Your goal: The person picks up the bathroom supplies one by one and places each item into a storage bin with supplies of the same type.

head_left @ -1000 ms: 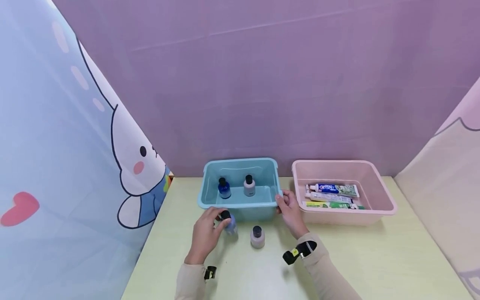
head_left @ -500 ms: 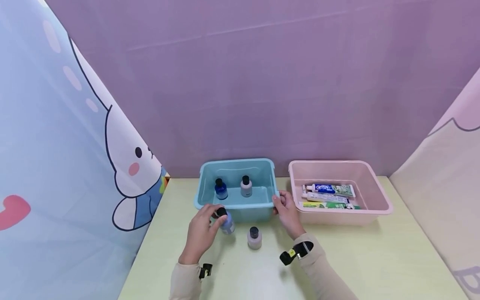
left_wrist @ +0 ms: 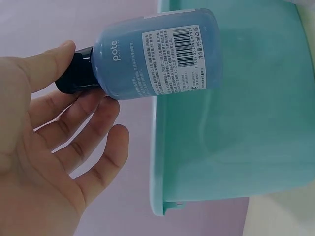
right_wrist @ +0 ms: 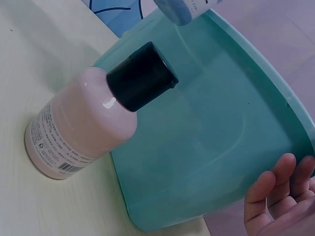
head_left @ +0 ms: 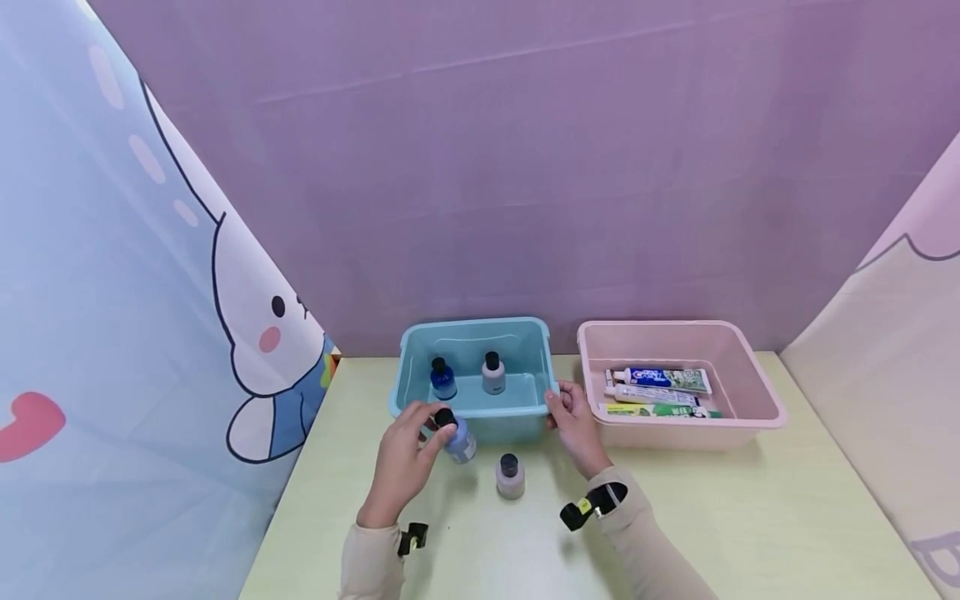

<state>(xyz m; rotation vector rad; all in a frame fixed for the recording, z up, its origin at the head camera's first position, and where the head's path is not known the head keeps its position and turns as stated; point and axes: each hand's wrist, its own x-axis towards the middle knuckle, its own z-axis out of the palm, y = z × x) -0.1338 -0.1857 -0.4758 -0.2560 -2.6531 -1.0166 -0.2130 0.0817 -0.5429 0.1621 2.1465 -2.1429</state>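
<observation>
My left hand (head_left: 402, 462) pinches a light blue bottle (head_left: 461, 443) by its black cap (left_wrist: 78, 73). The bottle tilts in front of the teal plastic bin (head_left: 480, 413), and its barcode label faces the left wrist camera. My right hand (head_left: 579, 429) grips the bin's rim at the front right corner, thumb on top and fingers beneath. Inside the bin stand a dark blue bottle (head_left: 443, 383) and a pale pink bottle (head_left: 493, 378), both black-capped. Another pale pink bottle (head_left: 510, 480) stands upright on the table before the bin, seen large in the right wrist view.
To the right, a pink bin (head_left: 686, 437) holds several toothpaste tubes (head_left: 671, 380) and stands close beside the teal one. A purple cloth (head_left: 525, 167) hangs behind both bins. Printed cloth panels (head_left: 112, 333) close off the sides of the pale table (head_left: 712, 525).
The light blue bottle has risen slightly and tilts more, its base swinging to the right. My right hand keeps its hold on the bin's rim. The head view has shifted a little.
</observation>
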